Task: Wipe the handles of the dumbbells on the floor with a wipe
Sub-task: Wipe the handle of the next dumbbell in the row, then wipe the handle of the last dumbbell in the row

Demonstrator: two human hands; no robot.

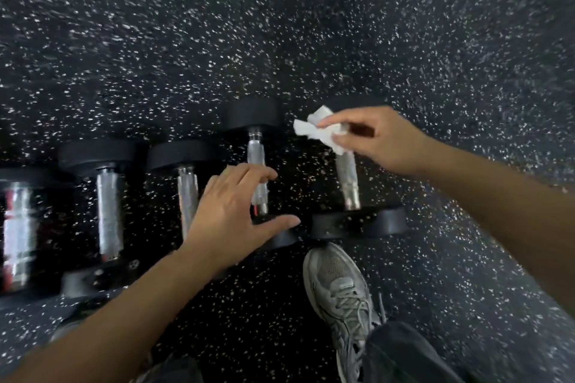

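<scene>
Several black dumbbells with chrome handles lie in a row on the speckled floor. My right hand (376, 140) pinches a crumpled white wipe (320, 129) against the far end of the rightmost dumbbell's handle (348, 180). My left hand (230, 208) hovers with spread, relaxed fingers over the near end of the neighbouring dumbbell's handle (256, 155), holding nothing; whether it touches the near weight is unclear. Further left lie two more handles (188, 193) (109, 211), and a blurred larger chrome one (18, 227) at the frame's edge.
My grey sneaker (339, 295) stands just in front of the rightmost dumbbell's near weight (357, 224). Dark trouser legs fill the bottom edge. Black rubber flooring (280, 25) with white flecks spreads beyond the dumbbells and to the right.
</scene>
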